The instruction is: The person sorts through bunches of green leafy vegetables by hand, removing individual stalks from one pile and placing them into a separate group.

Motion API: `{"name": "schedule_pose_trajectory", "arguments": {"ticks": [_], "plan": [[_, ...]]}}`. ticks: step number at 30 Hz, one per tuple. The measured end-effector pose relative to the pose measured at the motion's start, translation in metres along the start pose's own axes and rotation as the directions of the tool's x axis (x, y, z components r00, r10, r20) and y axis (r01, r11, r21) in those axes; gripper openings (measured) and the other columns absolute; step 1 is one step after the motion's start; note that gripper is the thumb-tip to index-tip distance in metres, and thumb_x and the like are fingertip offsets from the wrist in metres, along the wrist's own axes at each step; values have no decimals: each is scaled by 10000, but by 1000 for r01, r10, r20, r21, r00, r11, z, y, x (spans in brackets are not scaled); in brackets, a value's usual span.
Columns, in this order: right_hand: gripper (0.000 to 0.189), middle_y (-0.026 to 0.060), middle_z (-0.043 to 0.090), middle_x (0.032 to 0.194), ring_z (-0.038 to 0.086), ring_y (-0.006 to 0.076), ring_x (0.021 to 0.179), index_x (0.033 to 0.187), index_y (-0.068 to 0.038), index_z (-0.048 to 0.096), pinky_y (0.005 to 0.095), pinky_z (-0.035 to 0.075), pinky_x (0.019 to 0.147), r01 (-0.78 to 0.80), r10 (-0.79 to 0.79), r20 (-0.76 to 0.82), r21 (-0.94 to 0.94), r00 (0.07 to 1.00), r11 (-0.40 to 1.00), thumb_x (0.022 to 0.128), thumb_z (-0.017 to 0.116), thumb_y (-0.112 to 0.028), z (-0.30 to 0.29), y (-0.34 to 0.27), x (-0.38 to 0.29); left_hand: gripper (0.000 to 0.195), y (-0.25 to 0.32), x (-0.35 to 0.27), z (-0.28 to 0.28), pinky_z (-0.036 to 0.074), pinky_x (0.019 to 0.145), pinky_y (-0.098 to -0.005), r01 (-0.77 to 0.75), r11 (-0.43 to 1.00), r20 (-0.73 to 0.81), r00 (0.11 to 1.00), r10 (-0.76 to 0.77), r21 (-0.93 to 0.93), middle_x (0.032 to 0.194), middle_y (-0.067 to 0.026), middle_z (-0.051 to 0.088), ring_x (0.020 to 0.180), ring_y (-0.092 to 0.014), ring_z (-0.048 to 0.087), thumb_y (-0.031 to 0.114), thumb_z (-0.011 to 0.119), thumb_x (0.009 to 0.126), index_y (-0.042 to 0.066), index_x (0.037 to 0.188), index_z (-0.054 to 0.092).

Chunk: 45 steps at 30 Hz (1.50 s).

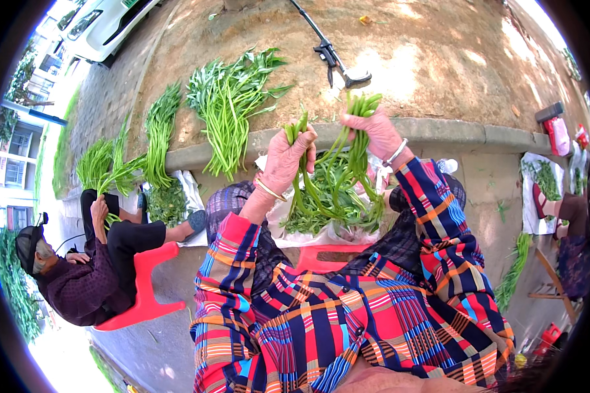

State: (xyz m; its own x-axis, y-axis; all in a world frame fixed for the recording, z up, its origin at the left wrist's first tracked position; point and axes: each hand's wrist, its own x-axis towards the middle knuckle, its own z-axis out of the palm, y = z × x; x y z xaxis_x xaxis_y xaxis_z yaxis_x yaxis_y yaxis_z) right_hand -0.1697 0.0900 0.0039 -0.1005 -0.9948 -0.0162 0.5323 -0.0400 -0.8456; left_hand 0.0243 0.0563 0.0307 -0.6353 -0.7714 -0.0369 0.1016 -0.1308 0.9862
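My left hand (pixel 286 156) is closed around a few thick green stems of what looks like water spinach (pixel 300 194), which hang down from the fist. To its right and slightly higher, my right hand (pixel 377 131) grips a fuller bunch of stems (pixel 360 147), with cut-looking ends sticking up above the fingers. Some stems loop between the two hands. Beneath them, between my knees, a pile of loose leafy greens (pixel 319 218) lies on a white plastic sheet (pixel 278 228). The lower ends of the held bunches overlap this pile.
A large bundle of greens (pixel 228 118) and a narrower one (pixel 160 132) rest across the stone kerb (pixel 432 132). A black walking stick (pixel 332 54) lies on the dirt. At left, a person (pixel 78 275) on a red stool (pixel 145 290) holds greens; another person's leg (pixel 573 209) shows at right.
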Motion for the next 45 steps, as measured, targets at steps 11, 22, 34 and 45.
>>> {"name": "schedule_pose_trajectory", "arguments": {"ticks": [11,22,34,45], "plan": [[137,-26,518,596,473,59,503,707,-45,567,196,374,452,13,4,110,-155,994,988,691,702,-65,17,5,-10,182,-9,3,10,330,369,-179,-8,998,-85,996,14,67,531,21,447,392,-49,424,209,553,847,49,921,510],[141,2,569,666,512,67,552,790,-23,584,195,414,495,69,-69,3,-97,998,993,698,686,-56,25,3,-12,143,-16,3,10,304,370,-194,30,936,-75,997,-4,350,505,28,437,400,-38,390,204,538,853,65,876,511],[153,9,584,714,525,65,585,823,-31,583,190,417,505,74,-73,16,-69,997,995,706,680,-40,23,0,-11,265,-16,3,11,317,367,-223,-11,926,51,999,-9,378,497,12,426,387,-70,407,323,481,870,58,864,462],[161,26,604,761,557,86,632,839,-20,588,208,450,537,3,-1,37,-39,999,999,698,666,-18,27,-6,-14,371,-15,0,10,326,395,-213,60,967,98,991,-87,246,512,-12,442,413,-86,428,391,393,902,34,900,492]]}}
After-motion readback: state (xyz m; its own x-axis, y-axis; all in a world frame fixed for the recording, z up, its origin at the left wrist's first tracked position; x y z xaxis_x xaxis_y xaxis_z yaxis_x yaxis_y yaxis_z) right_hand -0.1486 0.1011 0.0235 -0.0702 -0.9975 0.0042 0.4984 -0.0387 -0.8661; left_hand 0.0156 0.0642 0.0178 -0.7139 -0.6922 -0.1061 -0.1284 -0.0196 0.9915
